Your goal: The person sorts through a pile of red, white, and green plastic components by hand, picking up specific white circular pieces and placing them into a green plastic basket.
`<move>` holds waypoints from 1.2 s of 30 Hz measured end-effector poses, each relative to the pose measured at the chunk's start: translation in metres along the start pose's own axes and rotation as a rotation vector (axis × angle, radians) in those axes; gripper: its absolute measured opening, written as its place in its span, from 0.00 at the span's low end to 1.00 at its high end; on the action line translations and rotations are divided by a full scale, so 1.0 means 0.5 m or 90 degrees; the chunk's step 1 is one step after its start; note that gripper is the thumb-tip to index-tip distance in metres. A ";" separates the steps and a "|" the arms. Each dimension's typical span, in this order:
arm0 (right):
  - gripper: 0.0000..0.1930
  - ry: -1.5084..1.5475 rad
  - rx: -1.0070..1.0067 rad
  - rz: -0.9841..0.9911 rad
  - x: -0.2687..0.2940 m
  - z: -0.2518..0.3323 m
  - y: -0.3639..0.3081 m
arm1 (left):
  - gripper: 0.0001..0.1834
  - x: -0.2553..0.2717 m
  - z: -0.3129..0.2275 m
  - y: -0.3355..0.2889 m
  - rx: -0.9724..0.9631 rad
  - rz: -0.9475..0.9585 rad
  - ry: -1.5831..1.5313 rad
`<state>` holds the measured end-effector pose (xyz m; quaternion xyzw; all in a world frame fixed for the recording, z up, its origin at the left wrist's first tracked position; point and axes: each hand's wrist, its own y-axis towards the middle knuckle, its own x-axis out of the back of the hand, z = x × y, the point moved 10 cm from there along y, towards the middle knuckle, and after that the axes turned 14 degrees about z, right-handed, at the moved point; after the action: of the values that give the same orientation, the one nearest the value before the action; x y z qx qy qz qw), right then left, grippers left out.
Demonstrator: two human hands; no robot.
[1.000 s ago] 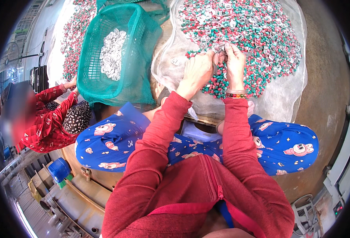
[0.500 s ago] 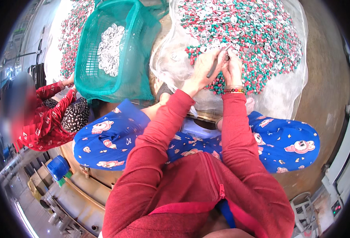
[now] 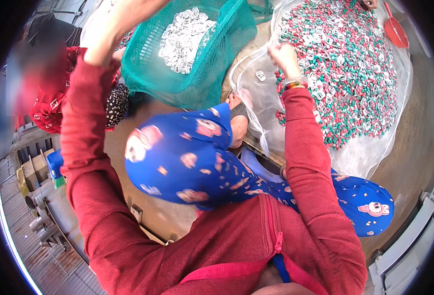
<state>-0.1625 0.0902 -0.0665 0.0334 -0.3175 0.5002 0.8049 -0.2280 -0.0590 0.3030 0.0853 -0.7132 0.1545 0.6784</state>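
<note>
My left hand (image 3: pixel 137 11) reaches up over the far-left side of the green basket (image 3: pixel 150 87), and its fingers run past the top edge, so what it holds does not show. The basket, covered with green netting, has a heap of small white frame-shaped plastic pieces (image 3: pixel 185 42) in it. Above the left part of a white mesh sheet (image 3: pixel 263 129) is my right hand (image 3: pixel 285 58), its fingers curled in; anything inside them is hidden. Beside it spreads a pile of small red, green and white pieces (image 3: pixel 340 73). A single white piece (image 3: pixel 260 75) lies apart on the sheet.
On the left sits a person in a red patterned top (image 3: pixel 47 105), close to the basket. A red scoop (image 3: pixel 396 29) lies at the pile's far right edge. Part of another hand (image 3: pixel 369 4) shows at the top. My blue-trousered knee (image 3: pixel 177 162) stands before the basket.
My hands, together over the pile with a dark tool between them, have parted. The left swung up and left across the basket; the right stayed by the pile. The view turned left; the tool is out of sight.
</note>
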 end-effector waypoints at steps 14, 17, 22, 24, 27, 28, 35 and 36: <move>0.11 0.223 -0.018 0.007 -0.158 -0.085 -0.088 | 0.16 -0.570 0.023 0.003 -0.015 0.173 -0.636; 0.15 0.470 -0.095 0.200 -0.148 -0.062 -0.112 | 0.14 -0.581 0.015 0.000 -0.008 0.080 -0.592; 0.22 0.478 -0.035 0.277 -0.126 -0.059 -0.114 | 0.15 -0.642 -0.022 0.004 -0.002 0.114 -0.371; 0.19 0.437 -0.043 0.272 -0.113 -0.067 -0.118 | 0.14 -0.641 -0.040 0.003 -0.018 0.120 -0.294; 0.16 0.415 -0.029 0.280 -0.105 -0.059 -0.125 | 0.14 -0.631 -0.057 0.004 -0.030 0.144 -0.249; 0.16 0.401 -0.022 0.299 -0.105 -0.057 -0.126 | 0.14 -0.626 -0.061 0.006 -0.035 0.140 -0.248; 0.10 0.284 0.066 0.322 -0.069 0.010 -0.150 | 0.14 -0.610 -0.093 0.006 -0.088 0.153 -0.192; 0.10 0.284 0.067 0.321 -0.067 0.011 -0.150 | 0.14 -0.607 -0.100 0.007 -0.089 0.160 -0.173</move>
<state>-0.1131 0.0246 -0.0603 -0.1151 -0.1058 0.6944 0.7024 -0.1622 -0.0657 0.0024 -0.0316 -0.8122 0.1749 0.5556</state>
